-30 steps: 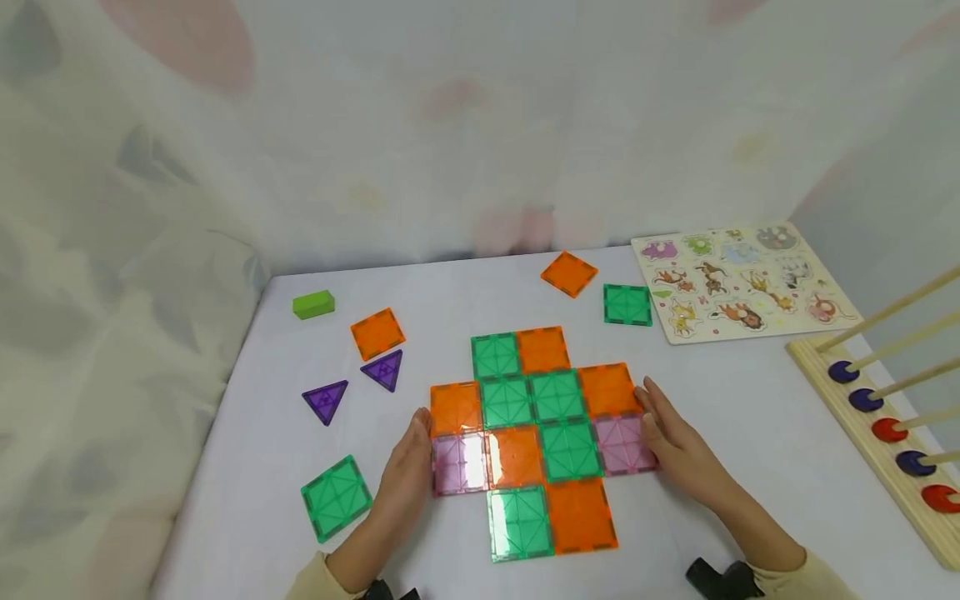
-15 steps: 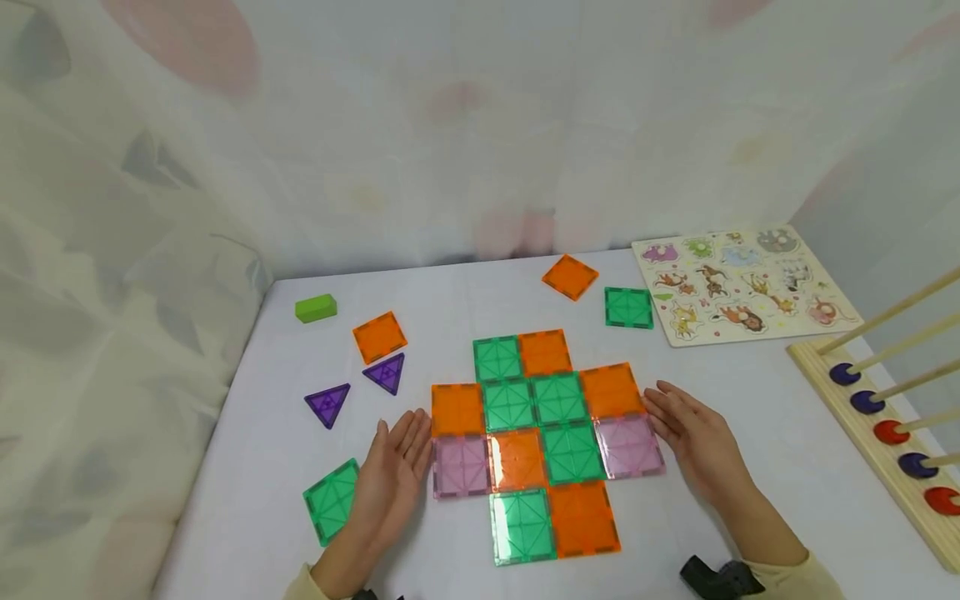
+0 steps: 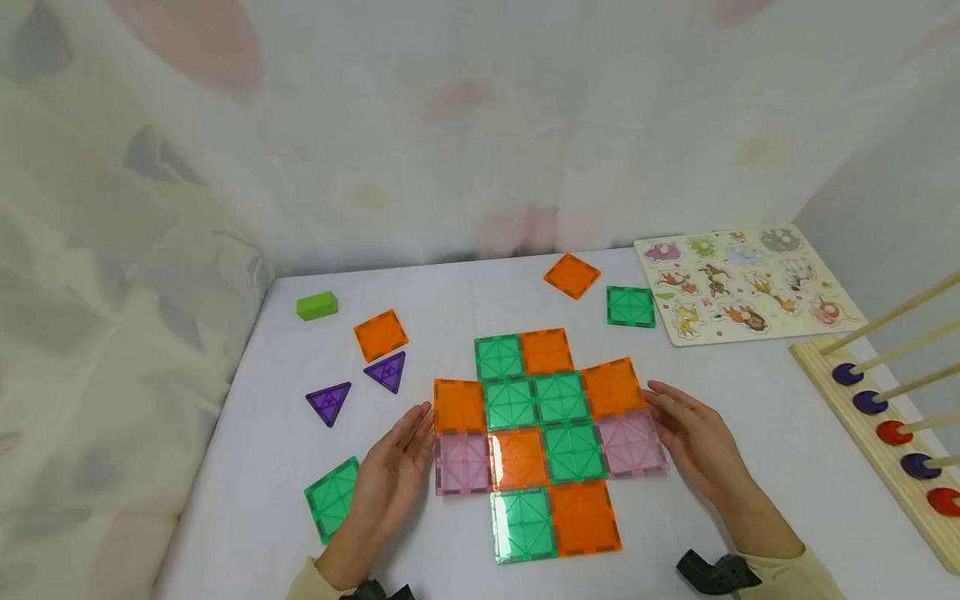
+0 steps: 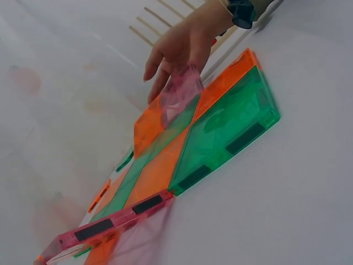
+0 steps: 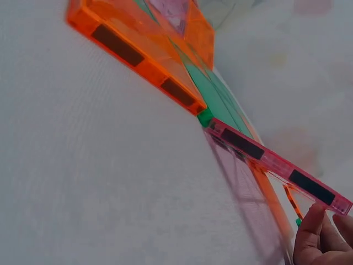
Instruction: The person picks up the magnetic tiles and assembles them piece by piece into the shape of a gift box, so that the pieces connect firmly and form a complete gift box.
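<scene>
A flat sheet of joined magnetic tiles, green, orange and pink, lies on the white table. My left hand (image 3: 399,462) is at its left side, palm turned up, fingertips at the outer edge of the left orange tile (image 3: 459,406) and pink tile (image 3: 462,463). On the opposite side my right hand (image 3: 697,437) has its extended fingers at the edge of the right orange tile (image 3: 613,387) and pink tile (image 3: 632,444). Both wrist views show the pink tiles' outer edges tilted up off the table. Some fingertips are hidden beneath the tiles.
Loose tiles lie around: a green square (image 3: 331,498), an orange square (image 3: 381,335), two purple triangles (image 3: 328,403), and at the back an orange (image 3: 572,276) and a green square (image 3: 631,307). A green block (image 3: 317,306), animal puzzle board (image 3: 750,286) and wooden peg rack (image 3: 873,442) stand farther out.
Both hands have shifted from beside the sheet's edges, the left turning palm up and the right drawing its thumb off the pink tile. The side tiles' outer edges have risen slightly.
</scene>
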The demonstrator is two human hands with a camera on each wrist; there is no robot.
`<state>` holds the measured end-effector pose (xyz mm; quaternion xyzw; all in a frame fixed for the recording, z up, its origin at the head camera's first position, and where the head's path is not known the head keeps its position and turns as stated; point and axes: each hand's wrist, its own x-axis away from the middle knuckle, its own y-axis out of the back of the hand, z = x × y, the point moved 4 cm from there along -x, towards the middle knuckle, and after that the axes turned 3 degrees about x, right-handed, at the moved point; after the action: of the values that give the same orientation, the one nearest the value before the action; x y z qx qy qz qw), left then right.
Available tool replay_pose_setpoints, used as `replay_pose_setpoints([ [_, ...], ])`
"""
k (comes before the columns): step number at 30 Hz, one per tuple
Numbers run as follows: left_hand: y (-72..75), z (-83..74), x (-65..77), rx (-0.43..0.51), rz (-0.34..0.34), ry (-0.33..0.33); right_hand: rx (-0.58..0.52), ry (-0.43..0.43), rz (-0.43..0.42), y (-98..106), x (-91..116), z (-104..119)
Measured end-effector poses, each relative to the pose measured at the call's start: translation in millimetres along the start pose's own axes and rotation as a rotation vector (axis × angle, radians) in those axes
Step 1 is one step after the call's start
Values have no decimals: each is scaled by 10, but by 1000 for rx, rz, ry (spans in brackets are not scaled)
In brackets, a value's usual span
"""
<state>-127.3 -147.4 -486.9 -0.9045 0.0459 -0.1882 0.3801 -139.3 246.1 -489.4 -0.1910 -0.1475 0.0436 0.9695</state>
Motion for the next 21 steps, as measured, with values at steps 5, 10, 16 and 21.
replay_pose_setpoints([
  [5, 1, 6, -78, -33, -21, -40, 396, 48, -40, -86, 26, 18],
  [10, -26, 32, -85, -160, -30, -83, 894, 217, -9, -252, 98, 22],
  [16, -141, 156, -16, -511, 24, -128, 1137, 313, 56, -434, 226, -58],
  [21, -310, 290, 51, -797, 168, -275, 1197, 319, 83, -536, 315, -140],
])
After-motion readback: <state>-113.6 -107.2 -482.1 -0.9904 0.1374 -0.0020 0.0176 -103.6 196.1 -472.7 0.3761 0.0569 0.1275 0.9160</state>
